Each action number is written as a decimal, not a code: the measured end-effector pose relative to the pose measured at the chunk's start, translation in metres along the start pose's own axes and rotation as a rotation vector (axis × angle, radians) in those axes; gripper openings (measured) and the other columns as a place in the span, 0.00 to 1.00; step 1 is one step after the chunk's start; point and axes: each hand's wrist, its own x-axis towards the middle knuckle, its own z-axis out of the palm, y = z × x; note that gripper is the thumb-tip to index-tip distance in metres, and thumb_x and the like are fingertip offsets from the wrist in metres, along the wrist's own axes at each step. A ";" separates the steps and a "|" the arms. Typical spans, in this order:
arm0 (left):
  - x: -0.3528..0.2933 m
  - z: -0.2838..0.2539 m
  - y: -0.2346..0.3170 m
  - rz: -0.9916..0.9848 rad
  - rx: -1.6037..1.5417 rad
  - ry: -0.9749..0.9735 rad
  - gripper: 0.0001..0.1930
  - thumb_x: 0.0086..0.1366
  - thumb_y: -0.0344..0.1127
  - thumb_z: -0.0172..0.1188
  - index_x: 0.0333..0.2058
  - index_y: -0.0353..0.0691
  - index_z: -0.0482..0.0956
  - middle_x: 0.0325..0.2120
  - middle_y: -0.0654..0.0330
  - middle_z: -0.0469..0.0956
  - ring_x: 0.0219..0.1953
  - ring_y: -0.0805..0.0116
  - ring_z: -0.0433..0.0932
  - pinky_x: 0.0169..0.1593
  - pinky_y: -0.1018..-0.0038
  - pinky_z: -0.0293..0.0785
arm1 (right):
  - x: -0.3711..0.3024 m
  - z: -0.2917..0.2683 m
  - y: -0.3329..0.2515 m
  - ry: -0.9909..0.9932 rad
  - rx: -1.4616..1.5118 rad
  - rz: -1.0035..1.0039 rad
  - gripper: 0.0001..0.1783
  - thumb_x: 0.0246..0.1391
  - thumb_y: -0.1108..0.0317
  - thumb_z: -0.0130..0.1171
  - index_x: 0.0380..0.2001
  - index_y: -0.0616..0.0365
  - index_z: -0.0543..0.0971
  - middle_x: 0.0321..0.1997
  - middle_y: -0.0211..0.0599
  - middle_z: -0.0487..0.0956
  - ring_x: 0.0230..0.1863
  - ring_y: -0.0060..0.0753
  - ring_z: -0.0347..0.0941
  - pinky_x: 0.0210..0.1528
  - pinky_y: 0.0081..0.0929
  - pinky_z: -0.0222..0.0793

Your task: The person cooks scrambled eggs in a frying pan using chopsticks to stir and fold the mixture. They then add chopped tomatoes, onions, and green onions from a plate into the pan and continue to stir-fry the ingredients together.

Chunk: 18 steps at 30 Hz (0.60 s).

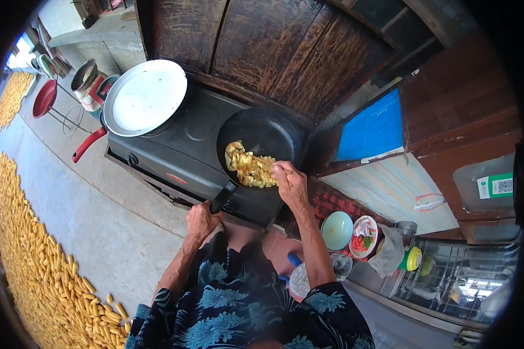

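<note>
Browned scrambled egg (pixel 249 166) lies in the near part of a black wok (pixel 271 131), on the right end of a dark stove (pixel 180 154). The left hand (pixel 202 221) is closed round the wok's handle (pixel 223 198); the right hand (pixel 290 182) is curled at the egg's right edge, its contents hidden. Farther left stands a round white pan (pixel 148 98); corn cobs (pixel 46 256) spread beyond.

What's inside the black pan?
Browned yellow food lies in the near part of the black pan; the far part shows bare. The right hand blocks the view at the food's right end, and the pan's surface under the food is covered.
</note>
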 end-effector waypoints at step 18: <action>0.009 -0.021 -0.035 0.132 -0.391 -0.298 0.23 0.55 0.44 0.69 0.44 0.34 0.78 0.23 0.54 0.81 0.27 0.65 0.80 0.34 0.67 0.75 | -0.019 -0.029 -0.040 0.091 -0.074 -0.007 0.07 0.63 0.71 0.57 0.40 0.64 0.79 0.31 0.42 0.81 0.28 0.34 0.78 0.31 0.27 0.73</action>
